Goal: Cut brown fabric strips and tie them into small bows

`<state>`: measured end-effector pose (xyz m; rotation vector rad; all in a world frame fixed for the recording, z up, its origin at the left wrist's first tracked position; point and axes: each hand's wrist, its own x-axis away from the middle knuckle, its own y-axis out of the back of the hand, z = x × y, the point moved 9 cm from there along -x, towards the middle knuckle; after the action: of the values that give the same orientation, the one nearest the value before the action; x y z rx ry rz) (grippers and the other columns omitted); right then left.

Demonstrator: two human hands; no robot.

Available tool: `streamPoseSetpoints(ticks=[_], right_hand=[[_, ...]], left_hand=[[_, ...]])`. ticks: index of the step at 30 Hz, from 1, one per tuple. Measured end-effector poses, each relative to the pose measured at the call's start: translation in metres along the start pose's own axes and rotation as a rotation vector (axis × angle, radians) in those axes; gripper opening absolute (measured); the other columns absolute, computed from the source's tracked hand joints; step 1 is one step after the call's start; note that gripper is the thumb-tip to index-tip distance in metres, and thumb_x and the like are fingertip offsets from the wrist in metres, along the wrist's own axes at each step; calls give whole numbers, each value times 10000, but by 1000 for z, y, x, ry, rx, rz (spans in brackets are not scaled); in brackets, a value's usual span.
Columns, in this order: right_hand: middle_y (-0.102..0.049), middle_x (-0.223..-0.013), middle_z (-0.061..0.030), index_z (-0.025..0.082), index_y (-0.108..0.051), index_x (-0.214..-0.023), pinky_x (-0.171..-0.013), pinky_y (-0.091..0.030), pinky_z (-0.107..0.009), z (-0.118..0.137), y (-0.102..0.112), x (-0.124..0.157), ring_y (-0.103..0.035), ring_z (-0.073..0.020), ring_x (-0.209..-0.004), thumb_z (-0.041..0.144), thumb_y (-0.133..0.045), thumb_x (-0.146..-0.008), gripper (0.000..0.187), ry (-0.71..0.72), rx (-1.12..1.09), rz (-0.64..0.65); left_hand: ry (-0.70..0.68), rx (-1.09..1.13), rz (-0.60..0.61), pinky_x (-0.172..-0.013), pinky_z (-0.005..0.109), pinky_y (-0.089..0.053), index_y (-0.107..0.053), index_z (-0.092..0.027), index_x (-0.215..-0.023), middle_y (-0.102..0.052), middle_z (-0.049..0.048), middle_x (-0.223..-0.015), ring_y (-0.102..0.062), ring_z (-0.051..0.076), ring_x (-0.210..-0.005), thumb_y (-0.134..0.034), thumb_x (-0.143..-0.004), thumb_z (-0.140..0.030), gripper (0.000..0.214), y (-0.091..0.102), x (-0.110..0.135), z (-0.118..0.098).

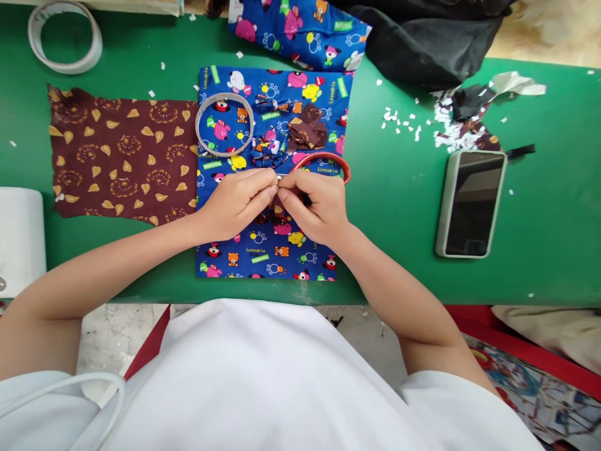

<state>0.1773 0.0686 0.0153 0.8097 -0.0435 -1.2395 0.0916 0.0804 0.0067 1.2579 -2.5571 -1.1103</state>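
My left hand and my right hand meet at the fingertips over a blue cartoon-print cloth. Both are closed in a pinch. Whatever sits between the fingertips is too small and covered to make out. Just behind my right hand curves a red ring-shaped object, partly hidden by it. On the cloth beyond my hands lie a pale tape roll, small gathered blue print pieces and a pile of brown patterned fabric strips. Some dark brown material shows beneath my fingers.
Brown leaf-print cloth lies to the left, below a larger tape roll. On the right are a phone and white paper scraps. A folded blue print cloth and a black bag lie at the back.
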Motion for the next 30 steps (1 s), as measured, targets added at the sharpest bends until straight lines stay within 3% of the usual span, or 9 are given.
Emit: streamPoseSetpoints(ticks=[19,30], right_hand=[[-501,-573,43,202,-498,-697,-517,-344,-213,0,-2,-1,-432,-74,-501,151,-485,-834,146,12,-6,2],[-531,-569,46,186,-530,-688,-497,-319,-201,-1,0,-3,-413,-59,-482,142,-502,-819,141,-11,-32,-20]], left_hand=[[31,1,-36,-618,252,-349,-418,-186,-696,-438,-22,-625,-447,116,-604,-388,-882,-209,190,2,0,4],[49,48,-49,-578,239,-323,-415,-177,-654,-428,-33,-597,-410,93,-567,-408,-864,-196,211,5,-1,4]])
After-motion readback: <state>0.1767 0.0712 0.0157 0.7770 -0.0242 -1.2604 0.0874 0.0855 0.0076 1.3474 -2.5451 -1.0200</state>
